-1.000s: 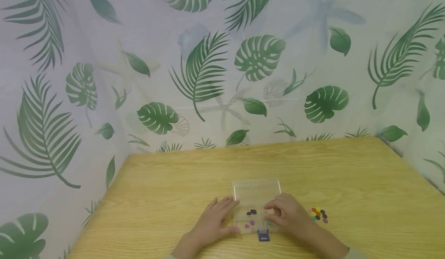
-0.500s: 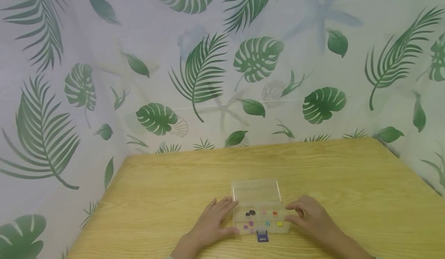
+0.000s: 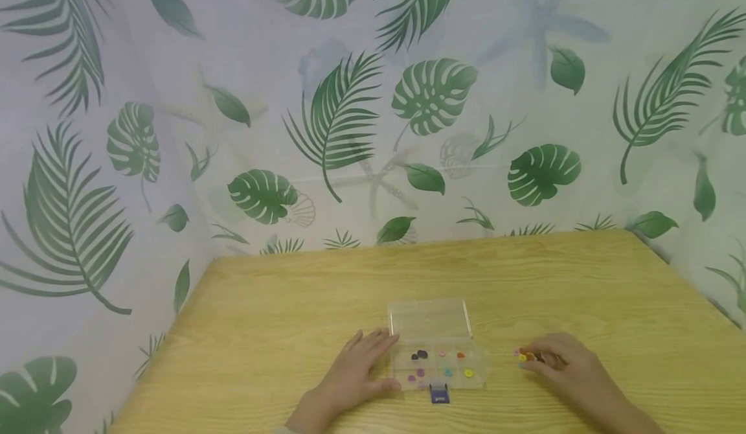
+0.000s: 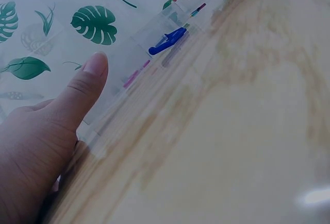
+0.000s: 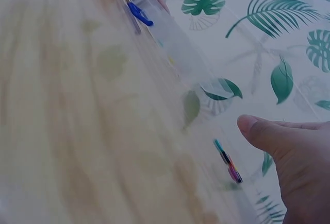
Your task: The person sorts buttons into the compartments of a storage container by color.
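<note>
A clear plastic compartment box point(image 3: 479, 366) lies on the table with its lid point(image 3: 428, 319) swung back and a blue latch point(image 3: 440, 395) at its front. Small buttons sit sorted in it: black buttons point(image 3: 422, 354), purple buttons point(image 3: 420, 373), a pink, a red, a blue and a yellow button point(image 3: 469, 374). My left hand point(image 3: 357, 377) rests at the box's left side, fingers and thumb extended along it. To the right of the box, my right hand point(image 3: 574, 370) reaches over a pile of mixed buttons point(image 3: 522, 357), partly covering it, thumb and index finger apart.
The wooden table point(image 3: 303, 304) stretches behind and to both sides of the box. A leaf-printed cloth point(image 3: 350, 162) hangs along its back and sides.
My right hand was over the box's right part, then drew away to the right and is now at the button pile. The red and yellow buttons came into view; the left hand stayed put.
</note>
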`<state>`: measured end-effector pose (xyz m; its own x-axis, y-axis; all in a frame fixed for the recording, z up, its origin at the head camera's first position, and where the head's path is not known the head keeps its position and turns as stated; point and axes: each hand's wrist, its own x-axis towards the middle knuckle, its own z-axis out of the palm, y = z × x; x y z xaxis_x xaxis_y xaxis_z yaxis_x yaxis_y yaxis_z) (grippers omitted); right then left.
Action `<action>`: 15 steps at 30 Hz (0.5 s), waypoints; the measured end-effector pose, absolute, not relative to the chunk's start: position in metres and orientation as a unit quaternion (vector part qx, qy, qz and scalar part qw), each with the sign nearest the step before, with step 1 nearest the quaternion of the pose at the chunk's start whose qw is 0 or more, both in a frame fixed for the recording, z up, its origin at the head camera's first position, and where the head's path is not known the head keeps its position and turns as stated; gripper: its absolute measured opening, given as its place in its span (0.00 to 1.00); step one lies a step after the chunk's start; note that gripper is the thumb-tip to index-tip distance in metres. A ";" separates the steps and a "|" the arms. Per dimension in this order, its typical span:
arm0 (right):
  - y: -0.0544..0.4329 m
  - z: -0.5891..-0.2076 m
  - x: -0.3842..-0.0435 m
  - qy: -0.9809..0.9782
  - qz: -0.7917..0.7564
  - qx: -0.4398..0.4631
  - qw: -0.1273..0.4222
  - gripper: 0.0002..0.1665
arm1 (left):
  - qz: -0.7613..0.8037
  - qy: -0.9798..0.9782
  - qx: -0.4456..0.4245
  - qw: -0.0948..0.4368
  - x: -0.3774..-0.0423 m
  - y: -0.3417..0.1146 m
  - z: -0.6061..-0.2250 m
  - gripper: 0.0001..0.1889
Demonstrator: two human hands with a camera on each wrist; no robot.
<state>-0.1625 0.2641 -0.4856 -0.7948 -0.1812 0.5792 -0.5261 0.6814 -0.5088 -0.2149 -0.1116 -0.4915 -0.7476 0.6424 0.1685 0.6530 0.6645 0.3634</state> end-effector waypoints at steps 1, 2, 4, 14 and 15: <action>0.267 -0.486 -0.161 -0.885 0.346 0.193 0.245 0.16 | -0.204 -0.913 -0.353 0.010 -0.215 -0.112 -0.491 0.40; 0.269 -0.486 -0.160 -0.888 0.348 0.183 0.239 0.16 | -0.205 -0.913 -0.353 0.010 -0.215 -0.112 -0.491 0.40; 0.274 -0.486 -0.158 -0.893 0.351 0.170 0.227 0.14 | -0.205 -0.913 -0.353 0.011 -0.215 -0.112 -0.491 0.40; 0.285 -0.485 -0.157 -0.910 0.379 0.122 0.120 0.06 | -0.200 -0.912 -0.358 0.014 -0.217 -0.113 -0.494 0.40; 0.287 -0.485 -0.158 -0.910 0.381 0.118 0.110 0.06 | -0.202 -0.912 -0.358 0.013 -0.217 -0.113 -0.495 0.40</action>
<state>-0.1579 0.2865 -0.4854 -0.9479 -0.1310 0.2903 -0.2988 0.6815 -0.6680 -0.2172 -0.1128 -0.4947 -0.7440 0.6467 0.1681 0.6572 0.6628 0.3587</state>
